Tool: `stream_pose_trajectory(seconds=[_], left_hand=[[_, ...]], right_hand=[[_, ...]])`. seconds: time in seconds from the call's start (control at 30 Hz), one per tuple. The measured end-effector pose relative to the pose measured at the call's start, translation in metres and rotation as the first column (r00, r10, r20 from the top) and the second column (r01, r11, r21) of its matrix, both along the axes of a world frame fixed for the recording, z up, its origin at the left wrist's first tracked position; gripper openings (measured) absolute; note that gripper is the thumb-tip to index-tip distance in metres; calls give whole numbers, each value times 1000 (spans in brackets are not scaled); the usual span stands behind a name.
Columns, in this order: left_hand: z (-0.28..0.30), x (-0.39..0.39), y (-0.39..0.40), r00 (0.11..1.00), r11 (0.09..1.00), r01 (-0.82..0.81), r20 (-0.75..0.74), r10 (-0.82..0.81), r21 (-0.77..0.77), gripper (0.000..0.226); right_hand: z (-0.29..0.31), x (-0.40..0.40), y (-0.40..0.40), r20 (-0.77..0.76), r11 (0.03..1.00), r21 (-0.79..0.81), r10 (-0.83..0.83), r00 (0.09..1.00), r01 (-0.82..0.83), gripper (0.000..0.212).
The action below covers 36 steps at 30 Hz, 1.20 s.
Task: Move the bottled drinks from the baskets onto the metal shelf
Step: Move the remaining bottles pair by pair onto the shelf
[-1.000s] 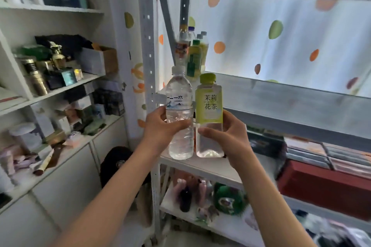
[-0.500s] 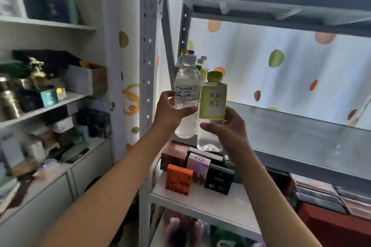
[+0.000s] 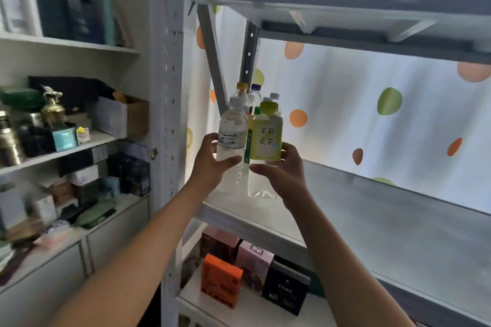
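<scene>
**Two bottles held at the shelf's left end**

Where the frame opens to the right, the metal shelf [image 3: 385,225] fills most of the view, its grey deck running from the perforated upright [image 3: 171,114] back to a polka-dot curtain [image 3: 372,119]. To the left stands a white wall unit [image 3: 69,150] crowded with boxes and small jars. On the tier below the grey deck sit three cartons side by side: an orange box [image 3: 220,283], a pink box [image 3: 253,260] and a black box [image 3: 285,289].

Both forearms reach up from the bottom edge toward the deck's left end. The left hand [image 3: 210,164] has its grip curled round a clear water bottle [image 3: 231,141] with a white cap, thumb across the front just under the label. The right hand [image 3: 281,172] has its grip wrapped round a tea bottle [image 3: 265,143] with a yellow-green label and cap, thumb across the front below the label. The two bottles stand upright, side by side and almost touching, their bases low over the deck's front left part; whether they rest on it cannot be told.

Behind them, at the back left corner, a small cluster of bottles [image 3: 255,98] already stands on the deck, caps yellow, purple and white.
</scene>
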<state>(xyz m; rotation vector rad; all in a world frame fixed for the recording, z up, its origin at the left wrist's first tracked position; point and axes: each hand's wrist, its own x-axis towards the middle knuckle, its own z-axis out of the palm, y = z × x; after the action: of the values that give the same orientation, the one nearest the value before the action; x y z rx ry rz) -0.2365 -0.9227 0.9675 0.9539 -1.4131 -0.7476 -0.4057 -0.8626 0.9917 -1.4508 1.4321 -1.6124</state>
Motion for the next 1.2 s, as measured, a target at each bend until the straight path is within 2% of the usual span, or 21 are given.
stream_pose_trajectory(seconds=[0.23, 0.4, 0.53, 0.67, 0.8, 1.03, 1.2], left_hand=[[-14, -14, -35, 996, 997, -51, 74, 55, -55, 55], [-21, -9, -53, 977, 986, -160, 137, 166, -53, 64], [-18, -8, -61, 990, 993, -115, 75, 117, -30, 62], [-20, -8, -72, 985, 987, -160, 74, 158, 22, 64], [-25, -12, -76, 978, 981, -192, 84, 191, 1, 63], [-31, -17, -71, 924, 957, -267, 252, 288, -114, 73], [-32, -17, -67, 950, 975, -180, 233, 206, -128, 71]], right_hand=[[-1, -12, -35, -5, 1000, 1, -31, 1000, 31, 77], [7, -26, -53, -36, 998, -3, -61, 997, 61, 78], [3, -32, -64, 39, 998, -15, -55, 998, 55, 78], [-2, -32, -71, 40, 997, -4, -77, 996, 77, 78], [-9, -32, -71, 6, 998, 2, -70, 998, 70, 80], [-21, -17, -73, -162, 995, -5, -98, 982, 99, 82], [-28, -2, -71, -189, 992, -56, -118, 975, 109, 81]])
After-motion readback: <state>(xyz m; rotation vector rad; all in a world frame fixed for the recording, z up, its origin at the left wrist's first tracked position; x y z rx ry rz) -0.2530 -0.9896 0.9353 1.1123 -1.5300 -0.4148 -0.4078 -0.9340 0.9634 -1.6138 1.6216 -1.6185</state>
